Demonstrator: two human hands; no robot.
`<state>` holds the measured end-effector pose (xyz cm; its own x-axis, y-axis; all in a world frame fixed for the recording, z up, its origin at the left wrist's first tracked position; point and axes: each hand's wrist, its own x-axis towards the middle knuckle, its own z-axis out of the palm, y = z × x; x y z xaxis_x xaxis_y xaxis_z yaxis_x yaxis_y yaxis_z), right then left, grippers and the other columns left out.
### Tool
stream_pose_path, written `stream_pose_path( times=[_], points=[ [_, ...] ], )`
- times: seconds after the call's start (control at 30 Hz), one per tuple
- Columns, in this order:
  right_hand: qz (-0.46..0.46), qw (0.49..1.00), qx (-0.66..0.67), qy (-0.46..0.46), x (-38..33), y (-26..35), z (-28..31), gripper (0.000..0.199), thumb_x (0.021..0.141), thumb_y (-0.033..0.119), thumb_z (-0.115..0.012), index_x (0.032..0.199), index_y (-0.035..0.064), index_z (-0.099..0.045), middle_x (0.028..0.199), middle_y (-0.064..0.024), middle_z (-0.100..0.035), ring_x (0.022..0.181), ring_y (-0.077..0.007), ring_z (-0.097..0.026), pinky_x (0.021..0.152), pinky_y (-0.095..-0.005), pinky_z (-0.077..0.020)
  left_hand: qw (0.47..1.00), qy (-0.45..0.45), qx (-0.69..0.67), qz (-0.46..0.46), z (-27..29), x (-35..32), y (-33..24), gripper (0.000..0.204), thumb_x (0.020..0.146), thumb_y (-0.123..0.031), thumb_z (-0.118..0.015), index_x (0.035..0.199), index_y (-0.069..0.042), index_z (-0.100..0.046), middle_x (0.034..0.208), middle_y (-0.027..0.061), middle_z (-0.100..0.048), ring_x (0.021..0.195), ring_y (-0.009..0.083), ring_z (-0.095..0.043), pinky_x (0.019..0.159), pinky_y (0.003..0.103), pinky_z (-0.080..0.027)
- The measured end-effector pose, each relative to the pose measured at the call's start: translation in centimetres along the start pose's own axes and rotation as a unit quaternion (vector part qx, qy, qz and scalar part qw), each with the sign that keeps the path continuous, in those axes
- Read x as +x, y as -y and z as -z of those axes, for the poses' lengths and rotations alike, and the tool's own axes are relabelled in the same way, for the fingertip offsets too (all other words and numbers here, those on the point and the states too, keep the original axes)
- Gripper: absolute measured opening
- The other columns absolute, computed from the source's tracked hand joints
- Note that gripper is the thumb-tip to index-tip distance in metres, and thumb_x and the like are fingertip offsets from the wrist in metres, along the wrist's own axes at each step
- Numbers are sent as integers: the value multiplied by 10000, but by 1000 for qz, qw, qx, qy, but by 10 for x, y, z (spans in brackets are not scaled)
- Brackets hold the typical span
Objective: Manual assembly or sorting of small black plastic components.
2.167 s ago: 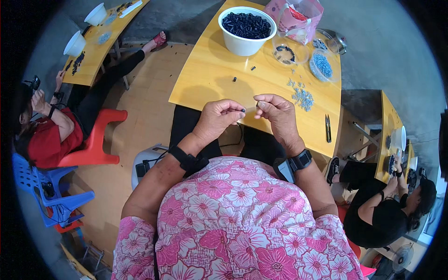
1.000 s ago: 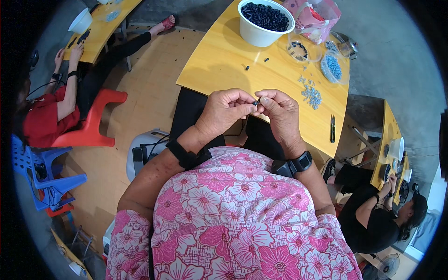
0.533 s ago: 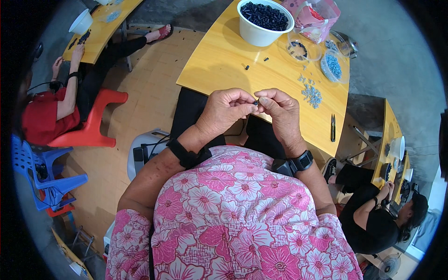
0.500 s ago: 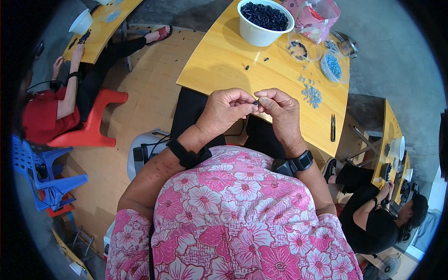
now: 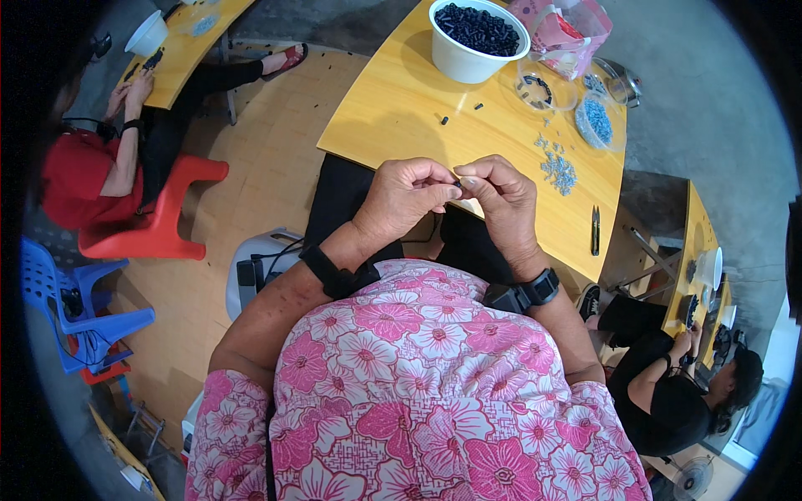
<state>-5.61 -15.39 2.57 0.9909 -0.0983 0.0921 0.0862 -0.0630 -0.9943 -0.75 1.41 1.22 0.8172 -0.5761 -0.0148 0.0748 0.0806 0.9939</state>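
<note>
At the table's near edge, my left hand (image 5: 408,200) and my right hand (image 5: 505,204) meet fingertip to fingertip. Between them is a small black cylindrical part (image 5: 457,183), mostly covered by the fingers. Both hands are closed in a pinch on it. Two similar black pieces, one of them a black piece (image 5: 444,120), lie on the table beyond my hands. To the right of my right hand is a scatter of small clear-blue pieces (image 5: 558,169). A slim black tweezer-like tool (image 5: 595,230) lies by the table's right edge.
A white tub (image 5: 474,65) full of black pieces stands on the yellow table (image 5: 376,113). Near it are a clear tub (image 5: 547,93), a tub of blue pieces (image 5: 595,121) and a pink bag (image 5: 561,37). Co-workers sit at tables left and right; a red stool (image 5: 171,221) is at left.
My right fingers have shifted slightly over the black part, which shows less now. The co-worker at left has drawn both hands together at the table edge.
</note>
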Motion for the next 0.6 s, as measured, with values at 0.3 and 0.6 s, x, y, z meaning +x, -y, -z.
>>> stream_pose_path(
  times=[0.3, 0.6],
  points=[
    [25, 999, -42, 1, -1, 5, -5, 86, 838, -48, -612, 900, -28, -668, 844, -57, -604, 772, -121, -610, 696, -237, -512, 1000, -12, -27, -2, -1, -3, 7, 108, 859, -42, -654, 943, 27, -653, 847, 43, -664, 723, 75, -617, 644, 197, -518],
    [16, 999, -49, -9, -2, 5, -5, 78, 837, -27, -616, 888, -19, -674, 833, -55, -608, 761, -120, -606, 695, -230, -493, 999, -20, -38, -14, -1, -5, 8, 117, 858, -34, -656, 951, 37, -649, 858, 49, -665, 721, 81, -620, 640, 197, -517]
  ],
)
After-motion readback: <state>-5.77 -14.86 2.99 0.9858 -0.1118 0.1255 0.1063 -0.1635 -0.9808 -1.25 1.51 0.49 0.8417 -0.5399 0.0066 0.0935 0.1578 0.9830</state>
